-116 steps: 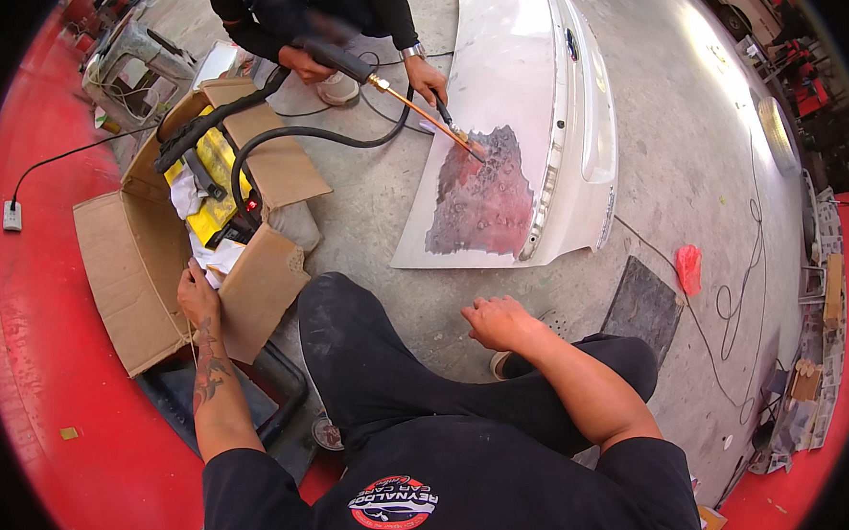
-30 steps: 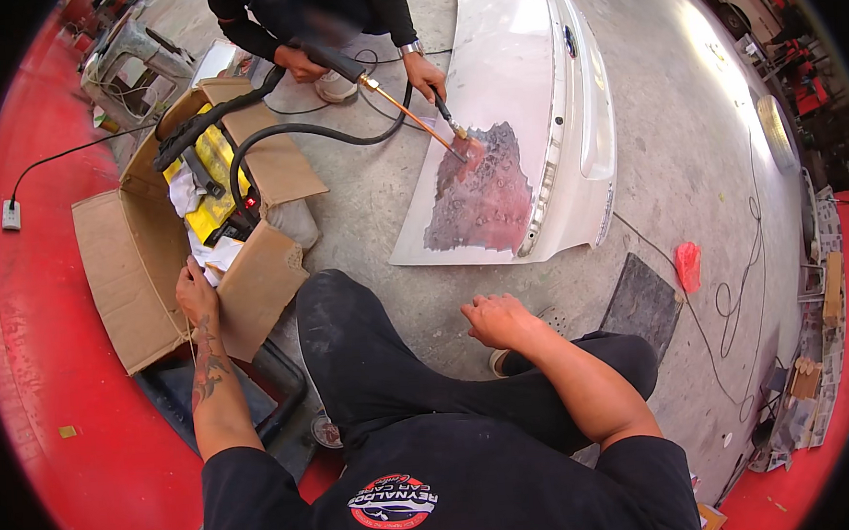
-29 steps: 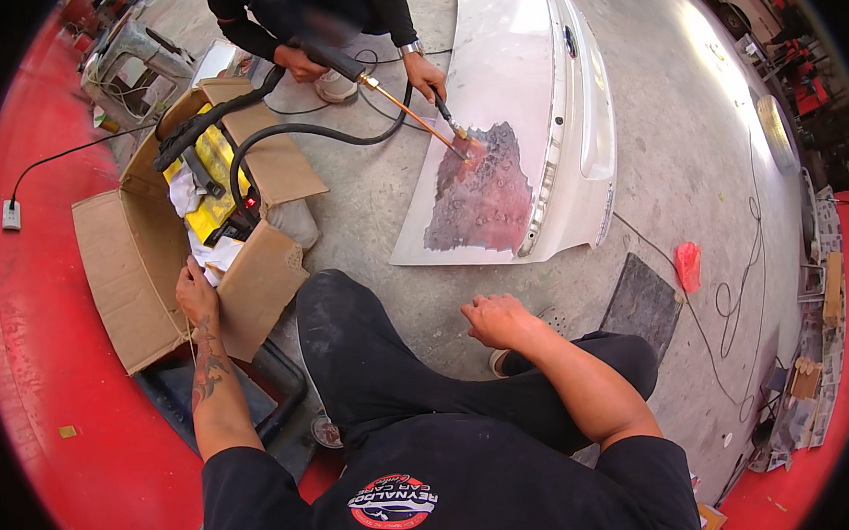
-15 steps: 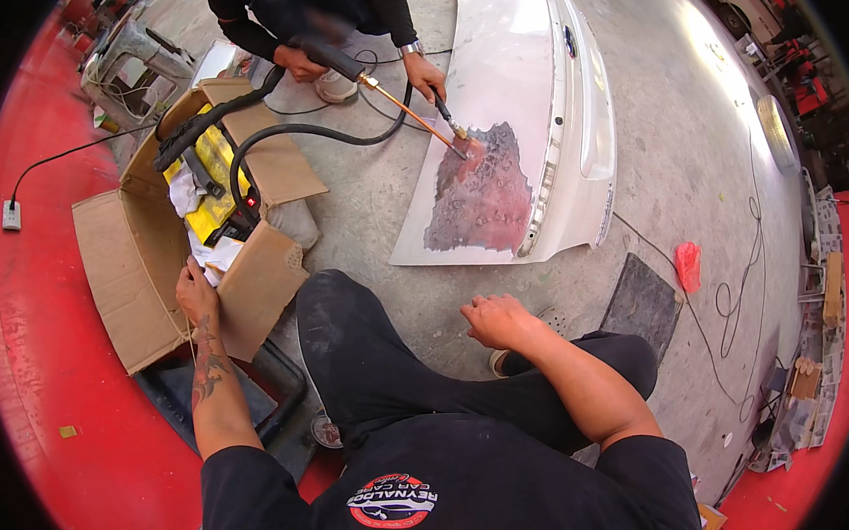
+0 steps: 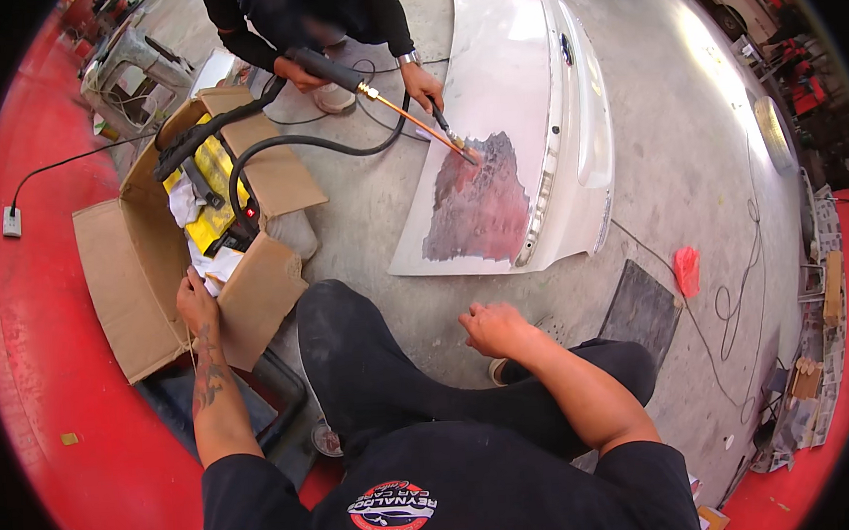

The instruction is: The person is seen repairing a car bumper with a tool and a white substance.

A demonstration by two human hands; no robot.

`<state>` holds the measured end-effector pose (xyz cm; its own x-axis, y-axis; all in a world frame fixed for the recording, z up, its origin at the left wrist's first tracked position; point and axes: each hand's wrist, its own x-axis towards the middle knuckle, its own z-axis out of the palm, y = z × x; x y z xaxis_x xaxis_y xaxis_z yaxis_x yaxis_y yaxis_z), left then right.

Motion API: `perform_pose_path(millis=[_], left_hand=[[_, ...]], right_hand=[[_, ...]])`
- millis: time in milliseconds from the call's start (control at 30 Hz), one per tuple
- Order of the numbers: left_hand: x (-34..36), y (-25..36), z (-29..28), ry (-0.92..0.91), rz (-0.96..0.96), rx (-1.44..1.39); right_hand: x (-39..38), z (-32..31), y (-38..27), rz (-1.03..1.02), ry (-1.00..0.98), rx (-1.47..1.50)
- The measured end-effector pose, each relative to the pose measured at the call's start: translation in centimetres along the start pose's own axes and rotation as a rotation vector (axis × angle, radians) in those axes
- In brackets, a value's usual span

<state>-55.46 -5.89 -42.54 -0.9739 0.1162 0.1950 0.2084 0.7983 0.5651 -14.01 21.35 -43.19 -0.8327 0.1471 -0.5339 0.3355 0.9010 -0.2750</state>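
Note:
My left hand [image 5: 197, 304] grips the near edge of an open cardboard box [image 5: 129, 271], fingers closed at its rim. Inside the box sit a yellow machine [image 5: 214, 163] and crumpled white paper [image 5: 219, 263]. My right hand [image 5: 497, 329] hovers by my right knee with its fingers curled and nothing visible in them. Ahead, a co-worker's hands hold a copper-tubed torch [image 5: 387, 102] and a smaller black-handled tool [image 5: 441, 118]. Both tips meet over a bare, scorched patch [image 5: 475, 214] on a white car panel [image 5: 490, 55].
A thick black hose [image 5: 327, 151] loops from the box toward the co-worker. Beneath the box is a dark tray [image 5: 279, 393]. A black mat [image 5: 641, 302] and a red plastic bag [image 5: 687, 270] lie right of my knee, near loose cables [image 5: 730, 316] on the concrete.
The co-worker's torch tip has shifted slightly right over the patch, its tube now closer to the smaller tool. My hands stay nearly where they were.

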Motion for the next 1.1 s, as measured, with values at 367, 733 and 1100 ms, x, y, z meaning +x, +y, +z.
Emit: perform_pose_path(millis=[367,733,1100], left_hand=[[0.1,0.3,0.1,0.013,0.026,0.012],[-0.2,0.5,-0.1,-0.019,0.039,0.0],[-0.2,0.4,0.0,-0.008,0.073,-0.048]], right_hand=[[0.1,-0.1,0.1,-0.006,0.017,0.043],[0.3,0.7,0.0,-0.002,0.045,0.02],[-0.2,0.4,0.7,0.061,-0.07,0.059]])
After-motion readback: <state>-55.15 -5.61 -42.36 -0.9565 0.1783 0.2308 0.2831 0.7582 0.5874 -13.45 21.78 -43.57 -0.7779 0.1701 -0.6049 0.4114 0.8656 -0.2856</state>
